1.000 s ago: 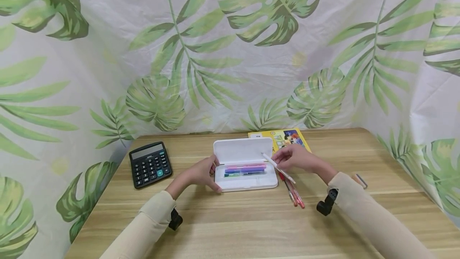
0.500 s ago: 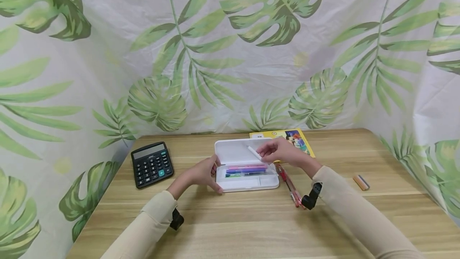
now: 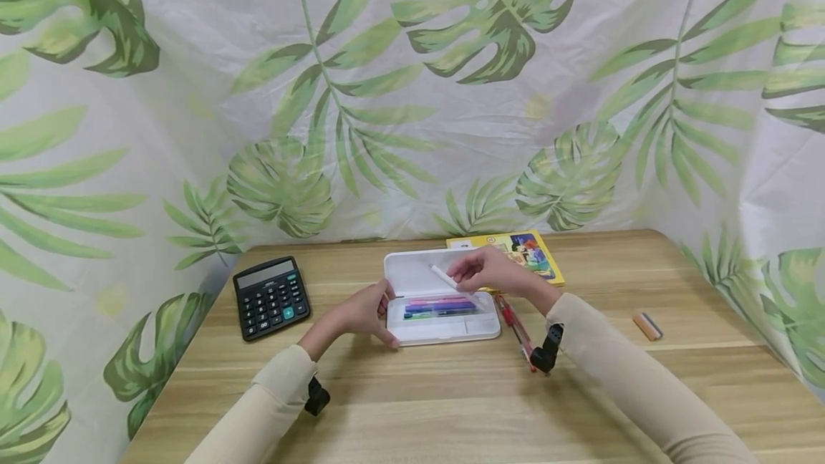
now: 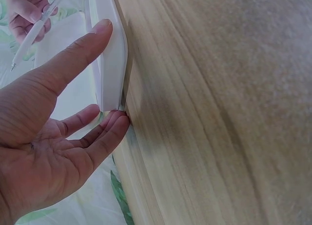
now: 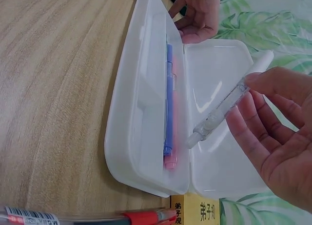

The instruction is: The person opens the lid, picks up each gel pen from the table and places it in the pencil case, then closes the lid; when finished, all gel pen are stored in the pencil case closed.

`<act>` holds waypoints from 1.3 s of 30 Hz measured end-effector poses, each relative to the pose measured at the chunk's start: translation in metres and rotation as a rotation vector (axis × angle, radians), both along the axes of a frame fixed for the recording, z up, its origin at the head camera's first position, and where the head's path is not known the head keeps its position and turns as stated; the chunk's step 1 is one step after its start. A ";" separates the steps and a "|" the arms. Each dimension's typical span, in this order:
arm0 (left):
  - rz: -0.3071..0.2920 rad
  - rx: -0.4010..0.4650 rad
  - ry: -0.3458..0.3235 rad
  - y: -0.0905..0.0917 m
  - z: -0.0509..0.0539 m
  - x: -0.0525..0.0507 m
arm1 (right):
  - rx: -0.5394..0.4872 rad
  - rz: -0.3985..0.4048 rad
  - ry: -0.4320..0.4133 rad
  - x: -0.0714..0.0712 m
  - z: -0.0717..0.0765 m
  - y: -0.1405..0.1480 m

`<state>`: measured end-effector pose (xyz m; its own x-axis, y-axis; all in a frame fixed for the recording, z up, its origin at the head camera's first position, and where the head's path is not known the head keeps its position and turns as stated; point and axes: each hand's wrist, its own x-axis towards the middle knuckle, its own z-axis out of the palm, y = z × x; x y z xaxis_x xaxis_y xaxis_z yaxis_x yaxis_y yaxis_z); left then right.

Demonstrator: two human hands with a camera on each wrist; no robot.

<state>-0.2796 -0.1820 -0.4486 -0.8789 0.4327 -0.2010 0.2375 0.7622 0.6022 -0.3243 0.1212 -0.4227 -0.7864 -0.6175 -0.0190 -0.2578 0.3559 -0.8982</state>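
Observation:
An open white pencil case (image 3: 419,336) lies on the table with its lid (image 3: 409,271) raised at the back. Pink and purple pens (image 3: 445,306) lie side by side in its rear compartment, along with a greenish one. My left hand (image 3: 364,312) grips the case's left end, thumb (image 4: 101,27) against the front wall and fingers at the end. Over the right part of the case, my right hand (image 3: 493,271) pinches a white pen (image 5: 226,105) between thumb and fingers. The pen is tilted, apart from the pens below it.
Several red pens (image 3: 513,321) lie just right of the case. Behind it is a yellow book (image 3: 544,263), partly hidden by the lid and right arm. A black calculator (image 3: 271,299) sits at the left, a small orange-and-grey object (image 3: 647,326) at the right.
My right hand has carried the white pen leftward, from beside the case's right end to above the case. My left hand stays in place on the case.

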 end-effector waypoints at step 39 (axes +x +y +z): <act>-0.023 0.012 0.018 -0.001 0.002 0.003 | 0.274 0.161 0.163 -0.006 -0.021 -0.048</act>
